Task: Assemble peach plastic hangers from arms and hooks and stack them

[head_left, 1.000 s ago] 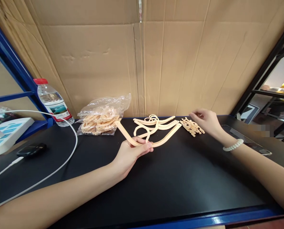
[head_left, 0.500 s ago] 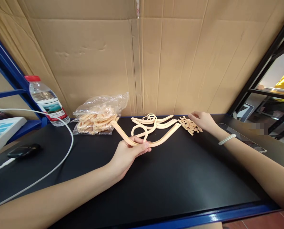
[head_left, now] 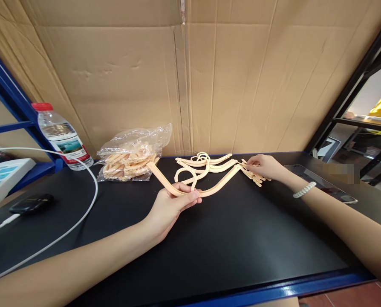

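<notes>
My left hand (head_left: 171, 207) is closed round the middle of a cream plastic hanger (head_left: 216, 185), holding it just above the black table (head_left: 229, 247). The hanger's hook curls up behind my fingers. My right hand (head_left: 264, 166) rests on a small pile of cream clips (head_left: 256, 177) next to the hanger's right tip, fingers pinched together; whether a clip is between them is hidden. Two or three more hangers (head_left: 206, 162) lie stacked behind.
A clear bag of cream clips (head_left: 129, 157) lies at the back left, beside a water bottle (head_left: 61, 136). A white cable (head_left: 82, 213) loops across the left, near a black phone (head_left: 27, 204). A tablet (head_left: 321, 181) lies flat at the right. Cardboard closes the back.
My right hand slid left from the far side of the clip pile onto it, toward the hanger's right tip. My left hand kept the hanger almost still.
</notes>
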### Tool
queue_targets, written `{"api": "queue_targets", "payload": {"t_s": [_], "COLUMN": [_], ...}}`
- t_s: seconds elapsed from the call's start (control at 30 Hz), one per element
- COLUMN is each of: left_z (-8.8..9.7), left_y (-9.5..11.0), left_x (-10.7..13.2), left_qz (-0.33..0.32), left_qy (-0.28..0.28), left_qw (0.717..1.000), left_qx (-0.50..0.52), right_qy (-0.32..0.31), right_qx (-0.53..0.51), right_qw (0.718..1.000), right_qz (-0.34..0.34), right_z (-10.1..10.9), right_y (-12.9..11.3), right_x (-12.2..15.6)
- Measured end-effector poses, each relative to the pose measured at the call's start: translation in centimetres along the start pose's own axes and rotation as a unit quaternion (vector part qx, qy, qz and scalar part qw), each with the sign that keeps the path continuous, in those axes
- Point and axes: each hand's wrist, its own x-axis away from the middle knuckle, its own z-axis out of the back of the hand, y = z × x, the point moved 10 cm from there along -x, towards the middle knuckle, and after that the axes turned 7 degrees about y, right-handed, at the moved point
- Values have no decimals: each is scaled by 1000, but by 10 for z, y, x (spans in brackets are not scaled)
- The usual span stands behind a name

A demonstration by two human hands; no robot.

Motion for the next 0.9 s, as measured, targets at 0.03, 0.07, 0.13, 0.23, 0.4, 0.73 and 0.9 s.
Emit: {"api": "queue_targets", "payload": {"t_s": [0.03,0.07,0.13,0.23,0.4,0.73,0.9], "left_z": [0,1,1,1,5,11,9], "left_y": [0,0,0,1,3,12,11], "left_x": [0,0,0,0,2,-1,0], "left_qz": [-1,-1,-2,-1,1,-24,-35], "left_qy": [2,3,5,8,8,1,-7], "left_qw": [1000,1000,1000,1000,1000,999,997], "left_qx": [-1,-2,-6,-7,-8,-45,-75], "right_qy": [7,14,30,61,127,-15,-130], "right_qx": [-5,-10,-21,-44,-105,-405,-535], "right_qw": [1000,1000,999,997,982,910,831], "right_qz": [-5,-9,-16,-33,-89,-87,-82], "right_z": [1,2,5,15,40,19,6], "right_y": [-2,-3,-7,-9,-2,-68,-106], "right_x": [1,1,2,2,3,31,49]}}
